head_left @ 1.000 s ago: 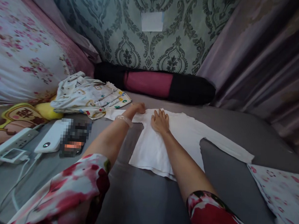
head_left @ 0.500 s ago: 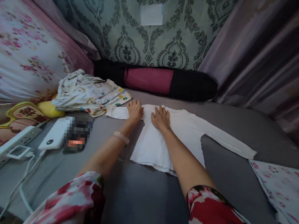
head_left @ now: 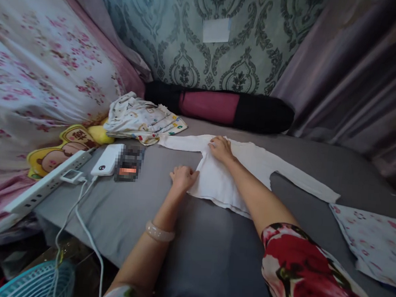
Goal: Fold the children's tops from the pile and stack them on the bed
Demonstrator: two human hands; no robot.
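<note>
A small white long-sleeved shirt (head_left: 250, 170) lies spread on the grey bed sheet, its sleeves stretched out to both sides. My right hand (head_left: 221, 149) is on the shirt near its left shoulder, fingers bent and pinching the fabric. Lower down, my left hand (head_left: 183, 178) rests at the shirt's left side edge, above the hem. Its fingers are curled, with the thumb side against the cloth; the fingertips are partly hidden. A pale bracelet (head_left: 160, 232) circles my left wrist.
Patterned clothes (head_left: 135, 117) lie in a pile at the back left. A power bank (head_left: 108, 159), a pixelated object (head_left: 129, 162) and a power strip (head_left: 51, 181) with cables sit left. Folded printed cloth (head_left: 374, 242) is at right, a black-and-maroon bolster (head_left: 209, 107) behind.
My left hand has moved from the left sleeve down to the shirt's side edge. My right hand stays near the shoulder, its fingers now more bent. The view has shifted left.
</note>
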